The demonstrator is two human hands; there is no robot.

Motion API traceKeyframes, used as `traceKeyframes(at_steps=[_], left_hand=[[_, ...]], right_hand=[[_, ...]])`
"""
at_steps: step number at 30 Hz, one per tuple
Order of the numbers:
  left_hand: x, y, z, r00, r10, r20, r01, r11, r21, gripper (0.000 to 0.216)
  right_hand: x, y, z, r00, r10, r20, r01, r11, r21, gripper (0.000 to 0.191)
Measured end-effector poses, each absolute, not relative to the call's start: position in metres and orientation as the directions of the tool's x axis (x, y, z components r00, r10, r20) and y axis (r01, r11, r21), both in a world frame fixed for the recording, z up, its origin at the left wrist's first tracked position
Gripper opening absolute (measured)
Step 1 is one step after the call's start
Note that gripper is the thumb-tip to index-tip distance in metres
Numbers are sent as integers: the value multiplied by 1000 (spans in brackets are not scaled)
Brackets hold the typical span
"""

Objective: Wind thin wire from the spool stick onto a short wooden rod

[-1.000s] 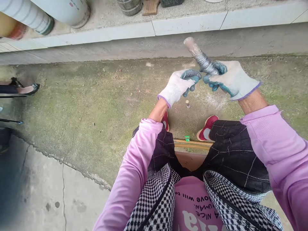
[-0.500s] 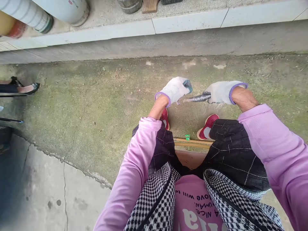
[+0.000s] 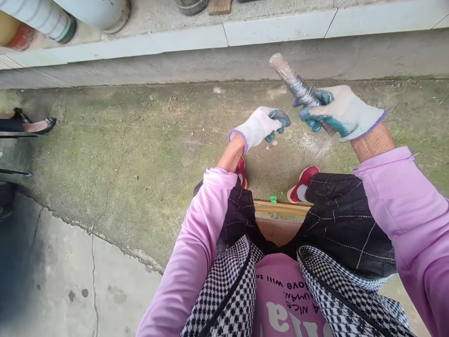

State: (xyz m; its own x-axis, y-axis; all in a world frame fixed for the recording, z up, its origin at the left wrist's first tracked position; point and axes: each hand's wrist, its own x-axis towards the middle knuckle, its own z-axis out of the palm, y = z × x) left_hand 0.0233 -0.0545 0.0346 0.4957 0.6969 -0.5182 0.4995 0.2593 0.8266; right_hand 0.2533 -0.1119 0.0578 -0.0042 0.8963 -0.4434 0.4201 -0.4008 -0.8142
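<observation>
I sit with both hands in white gloves with blue-green palms, held out over mossy concrete ground. My right hand [image 3: 342, 112] is wrapped round a stick wound with grey wire [image 3: 294, 84], which points up and to the left. My left hand [image 3: 261, 125] is pinched shut just left of it, and a thin strand of wire runs from its fingertips up to the spool. A small cylindrical object [image 3: 271, 145] lies on the ground below my hands. My red shoes [image 3: 303, 182] rest on the ground beneath.
A raised pale kerb [image 3: 273, 30] runs along the top, with cylinders [image 3: 42, 18] and pots on it. Another person's foot in a dark shoe [image 3: 35, 125] shows at the left edge. A bamboo stool rim [image 3: 280, 209] and a green scrap [image 3: 272, 199] lie between my knees.
Half a second ago both hands were lowered with the spool pointing left near the ground. Now they are raised again, the spool tilted upward, as one second ago.
</observation>
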Motion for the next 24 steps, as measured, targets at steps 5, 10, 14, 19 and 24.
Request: traceKeyframes(at_steps=[5,10,14,19,24], left_hand=[[22,-61,22,555,654,-514,560,163,813,15],[12,-49,11,568,701,-431,618,-17,786,17],[3,-40,7,628,702,-335,676,-280,681,20],[2,-38,9,634,699,-331,630,-218,746,16],[7,-40,24,614,655,-442,489,124,863,19]], right_hand=[[243,-94,45,186,899,-397,927,-294,-233,33],[243,-90,33,42,804,-593,995,-87,-47,39],[246,-99,24,-69,690,-720,996,11,-85,20],[265,-109,20,-275,620,-734,924,-39,-380,20],[278,-117,38,-351,685,-638,675,-287,-679,48]])
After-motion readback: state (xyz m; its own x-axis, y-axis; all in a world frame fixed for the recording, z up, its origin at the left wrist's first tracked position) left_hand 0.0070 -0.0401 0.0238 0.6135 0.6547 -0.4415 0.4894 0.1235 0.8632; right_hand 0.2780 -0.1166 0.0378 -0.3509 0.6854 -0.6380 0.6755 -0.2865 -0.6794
